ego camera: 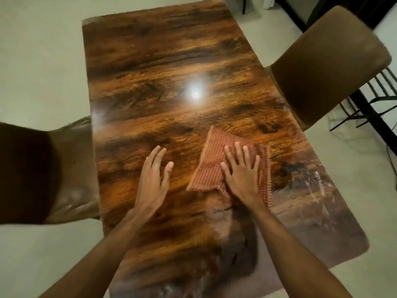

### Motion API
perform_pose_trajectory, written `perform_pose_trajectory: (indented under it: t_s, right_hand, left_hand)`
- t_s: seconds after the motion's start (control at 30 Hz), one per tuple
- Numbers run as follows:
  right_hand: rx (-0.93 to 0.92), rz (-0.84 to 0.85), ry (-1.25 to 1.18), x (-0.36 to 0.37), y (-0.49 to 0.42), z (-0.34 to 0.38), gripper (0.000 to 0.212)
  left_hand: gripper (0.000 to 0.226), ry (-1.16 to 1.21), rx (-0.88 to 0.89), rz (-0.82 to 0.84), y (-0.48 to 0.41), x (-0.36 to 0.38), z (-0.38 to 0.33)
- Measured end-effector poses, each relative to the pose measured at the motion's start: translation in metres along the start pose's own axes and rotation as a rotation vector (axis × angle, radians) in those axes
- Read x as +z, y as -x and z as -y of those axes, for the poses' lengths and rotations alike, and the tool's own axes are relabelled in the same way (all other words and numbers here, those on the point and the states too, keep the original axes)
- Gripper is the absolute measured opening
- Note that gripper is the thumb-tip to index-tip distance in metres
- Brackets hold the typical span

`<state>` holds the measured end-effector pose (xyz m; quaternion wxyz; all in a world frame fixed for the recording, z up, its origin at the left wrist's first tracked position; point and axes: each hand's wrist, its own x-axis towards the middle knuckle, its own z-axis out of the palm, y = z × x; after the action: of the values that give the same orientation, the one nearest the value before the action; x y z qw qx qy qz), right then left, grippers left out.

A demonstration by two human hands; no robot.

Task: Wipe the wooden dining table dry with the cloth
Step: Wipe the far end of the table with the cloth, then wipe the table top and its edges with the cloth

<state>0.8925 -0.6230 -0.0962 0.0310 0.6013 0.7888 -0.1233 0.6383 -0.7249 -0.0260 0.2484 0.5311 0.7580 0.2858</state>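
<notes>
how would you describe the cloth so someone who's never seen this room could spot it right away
Start at the long wooden table that fills the middle of the view, with a brown chair at its right side. On the near half of the tabletop, the right hand lies flat with fingers spread on the cloth. It is the only fabric on the table: reddish-orange, ribbed, rumpled, unlike the glossy wood.

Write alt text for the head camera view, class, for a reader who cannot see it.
A person's right hand presses an orange-red ribbed cloth flat on a glossy wooden dining table, while the left hand rests open on the bare wood beside it. A brown chair stands at each long side, and pale streaks mark the near right tabletop.
</notes>
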Motion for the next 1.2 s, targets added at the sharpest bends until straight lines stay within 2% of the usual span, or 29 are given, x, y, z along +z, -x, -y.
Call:
perform_pose_trajectory:
  t_s: [0.1, 0.17, 0.23, 0.3, 0.33, 0.43, 0.53, 0.67, 0.77, 0.83, 0.93, 0.97, 1.03, 1.13, 1.17, 1.2]
  right_hand:
    - [0.048, -0.010, 0.008, 0.006, 0.016, 0.054, 0.063]
    - [-0.111, 0.023, 0.051, 0.022, 0.048, 0.122, 0.065]
    - [-0.359, 0.056, 0.082, 0.045, 0.090, 0.187, 0.065]
    - [-0.593, 0.091, 0.096, 0.056, 0.113, 0.221, 0.062]
    - [-0.649, 0.095, 0.090, 0.056, 0.109, 0.225, 0.061]
    - [-0.555, 0.094, 0.095, 0.052, 0.096, 0.227, 0.060]
    - [-0.455, 0.085, 0.097, 0.055, 0.135, 0.243, 0.063]
    - [-0.707, 0.165, 0.059, 0.082, 0.237, 0.233, 0.063]
    - [-0.835, 0.206, 0.074, 0.076, 0.246, 0.197, 0.059]
    - [-0.756, 0.146, 0.134, 0.065, 0.221, 0.179, 0.059]
    - [-0.442, 0.126, 0.093, 0.047, 0.185, 0.171, 0.058]
    - [-0.404, 0.132, 0.060, 0.047, 0.186, 0.172, 0.057]
    - [-0.536, 0.110, 0.070, 0.059, 0.211, 0.171, 0.055]
    - [-0.946, 0.144, 0.113, 0.080, 0.267, 0.151, 0.060]
    - [-1.007, 0.144, 0.094, 0.081, 0.270, 0.146, 0.060]
    - [-0.985, 0.138, 0.047, 0.077, 0.266, 0.121, 0.058]
  left_hand:
    - [0.055, 0.030, -0.054, -0.062, 0.030, -0.026, 0.031]
    - [0.055, 0.060, -0.083, -0.094, 0.054, -0.042, 0.049]
    - [0.054, 0.083, -0.116, -0.117, 0.078, -0.057, 0.067]
    - [0.053, 0.094, -0.143, -0.136, 0.099, -0.068, 0.084]
    - [0.053, 0.100, -0.157, -0.147, 0.106, -0.072, 0.090]
    - [0.054, 0.127, -0.224, -0.184, 0.132, -0.085, 0.108]
    - [0.056, 0.151, -0.276, -0.221, 0.161, -0.095, 0.117]
    - [0.057, 0.164, -0.303, -0.273, 0.181, -0.099, 0.115]
    - [0.060, 0.159, -0.313, -0.284, 0.193, -0.090, 0.105]
    - [0.058, 0.139, -0.316, -0.291, 0.200, -0.080, 0.097]
    - [0.054, 0.113, -0.334, -0.295, 0.210, -0.065, 0.083]
    - [0.054, 0.094, -0.340, -0.303, 0.216, -0.058, 0.076]
    - [0.055, 0.083, -0.346, -0.310, 0.228, -0.045, 0.063]
    - [0.056, 0.114, -0.379, -0.344, 0.246, -0.024, 0.043]
    - [0.057, 0.121, -0.396, -0.361, 0.251, -0.022, 0.044]
    - [0.057, 0.105, -0.403, -0.376, 0.257, -0.009, 0.032]
